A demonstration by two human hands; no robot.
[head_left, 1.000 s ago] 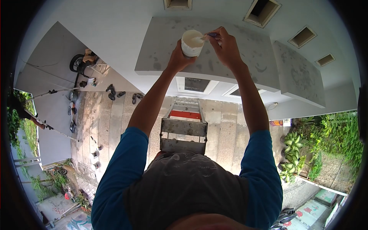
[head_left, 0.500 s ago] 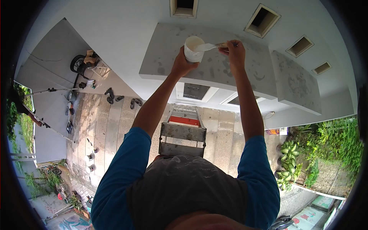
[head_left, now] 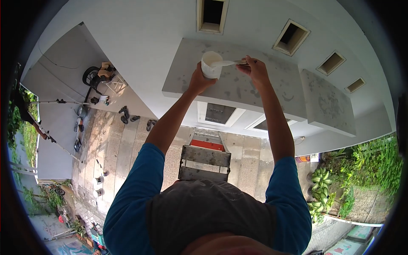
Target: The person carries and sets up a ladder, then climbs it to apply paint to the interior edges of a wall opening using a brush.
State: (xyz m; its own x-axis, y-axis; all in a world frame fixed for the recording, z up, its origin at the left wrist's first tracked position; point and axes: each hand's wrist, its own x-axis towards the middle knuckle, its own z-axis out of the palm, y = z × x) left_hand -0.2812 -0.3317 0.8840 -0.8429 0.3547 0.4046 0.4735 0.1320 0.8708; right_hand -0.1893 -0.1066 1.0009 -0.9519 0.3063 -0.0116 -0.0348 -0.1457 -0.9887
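Note:
My left hand [head_left: 201,80] is wrapped round a white paint tub [head_left: 211,73], which has pale paint inside and smears down its outer wall. In my right hand [head_left: 257,71] I grip a paintbrush [head_left: 230,63] by its handle, fingers closed on it. Its white-coated bristles point left and lie over the rim of the tub. Both hands are raised in front of a grey concrete ledge [head_left: 250,87] marked with darker blotches.
Below me a stepladder [head_left: 205,158] with a red part [head_left: 207,145] stands on the paved floor [head_left: 248,161]. Square openings [head_left: 291,37] line the white wall above the ledge. Sandals [head_left: 124,115] lie at left; green plants [head_left: 323,182] grow at right.
The view has tilted, so the ledge and openings sit lower in it. The brush has shifted slightly left against the tub, its bristles still at the rim. Both grips are unchanged.

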